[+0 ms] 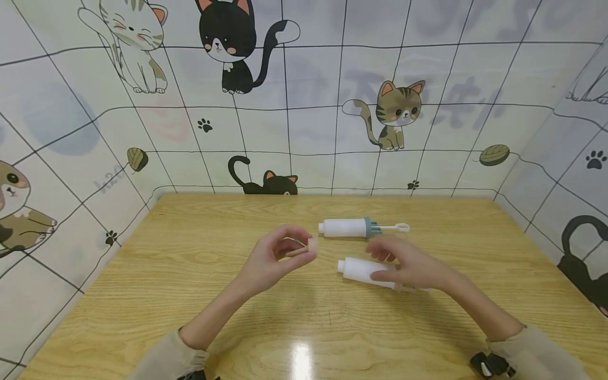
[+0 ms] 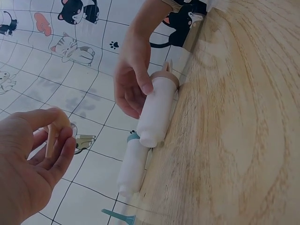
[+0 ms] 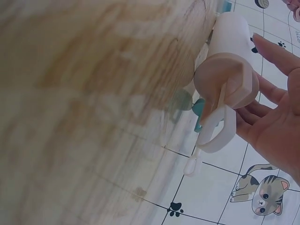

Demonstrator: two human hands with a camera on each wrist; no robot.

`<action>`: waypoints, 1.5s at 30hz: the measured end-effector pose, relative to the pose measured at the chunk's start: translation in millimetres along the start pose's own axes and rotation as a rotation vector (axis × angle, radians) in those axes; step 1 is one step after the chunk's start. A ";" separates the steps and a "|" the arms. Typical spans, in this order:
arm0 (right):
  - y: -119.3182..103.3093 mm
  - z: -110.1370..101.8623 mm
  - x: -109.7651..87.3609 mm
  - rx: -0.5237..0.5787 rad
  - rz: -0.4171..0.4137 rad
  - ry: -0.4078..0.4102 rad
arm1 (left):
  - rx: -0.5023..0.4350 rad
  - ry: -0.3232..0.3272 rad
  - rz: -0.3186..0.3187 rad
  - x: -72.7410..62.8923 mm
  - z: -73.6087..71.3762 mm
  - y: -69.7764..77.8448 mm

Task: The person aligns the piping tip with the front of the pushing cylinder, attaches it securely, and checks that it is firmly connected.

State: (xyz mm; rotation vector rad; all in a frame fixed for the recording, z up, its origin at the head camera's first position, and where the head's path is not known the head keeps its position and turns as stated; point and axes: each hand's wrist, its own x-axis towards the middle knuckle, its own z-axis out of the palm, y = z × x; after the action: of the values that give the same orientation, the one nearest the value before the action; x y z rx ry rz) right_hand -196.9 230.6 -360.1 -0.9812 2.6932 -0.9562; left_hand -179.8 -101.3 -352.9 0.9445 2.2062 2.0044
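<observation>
In the head view my left hand [image 1: 280,253] pinches a small pale beige cap with a thin stem [image 1: 312,245] between thumb and fingertips, held up over the table. The left wrist view shows its stem [image 2: 50,143] pointing down past the curled fingers. My right hand [image 1: 404,261] is over a white bottle [image 1: 362,269] lying on its side, thumb and fingers loosely spread about it. That bottle has a beige collar [image 3: 220,70] with a white loop wand [image 3: 220,129] sticking out of its end.
Behind lies a second white bottle [image 1: 347,228] with a teal collar [image 1: 368,227] and a white loop wand [image 1: 402,227]. A small teal cap with a stem [image 2: 121,216] shows in the left wrist view. Cat-patterned walls [image 1: 313,126] border the wooden table [image 1: 199,227].
</observation>
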 end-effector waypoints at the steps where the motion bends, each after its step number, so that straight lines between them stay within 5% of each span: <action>1: 0.0 0.3 0.4 -0.005 0.001 -0.009 | 0.003 0.000 -0.002 -0.1 -0.1 -0.2; 11: 5.2 3.2 2.6 -0.041 -0.041 -0.060 | 0.009 -0.001 -0.028 0.0 -0.2 -1.0; 27: 0.7 1.9 4.9 -0.094 0.047 -0.163 | 0.010 -0.002 -0.027 0.2 -0.2 -2.3; 45: -4.9 -11.2 2.6 -0.095 -0.080 0.051 | 0.003 0.010 -0.024 0.3 -0.5 -3.2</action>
State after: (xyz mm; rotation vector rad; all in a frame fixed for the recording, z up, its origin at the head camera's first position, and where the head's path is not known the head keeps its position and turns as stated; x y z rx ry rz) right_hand -199.8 232.0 -348.1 -1.1049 2.7838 -0.8857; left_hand -181.6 -101.6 -355.6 0.9051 2.2160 2.0004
